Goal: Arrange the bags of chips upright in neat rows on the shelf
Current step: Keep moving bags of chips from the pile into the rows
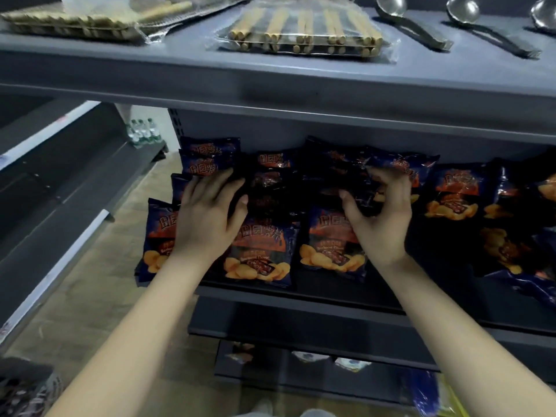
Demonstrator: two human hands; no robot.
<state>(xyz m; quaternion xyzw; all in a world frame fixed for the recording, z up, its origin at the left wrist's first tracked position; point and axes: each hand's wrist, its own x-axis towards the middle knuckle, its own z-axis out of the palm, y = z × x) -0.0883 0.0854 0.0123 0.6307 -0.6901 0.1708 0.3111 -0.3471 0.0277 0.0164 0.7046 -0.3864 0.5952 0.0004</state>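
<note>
**A thin pinch in a crowded heap**

The right hand (380,218) has its thumb and curled fingers closed on the top of a dark bag (365,203) in the middle of the heap, toward the back of the shelf (301,299). The left hand (207,212) grips nothing. Its fingers lie straight and spread, pressing flat on the left stack (207,164) of bags.

The pinch seems to take only the bag's upper edge. The foil looks slick and puffed, so the bag could slide free on a quick lift, and a harder squeeze could crush the chips. The bag sits wedged among overlapping neighbours. Pulling it up may drag those along and tip the front bags (258,254) over the lip. These show their faces upward, leaning or lying rather than standing, so little holds them.

Further left, the end bag (156,236) appears to jut past the end of the shelf, and a sideways push from the flat hand might send it to the floor. To the right, the loose bags (451,200) lie tumbled on one another and could slump into any gap opened in the middle. The upper shelf (270,94) hangs low over the back row, so a bag raised high may catch its underside.
</note>
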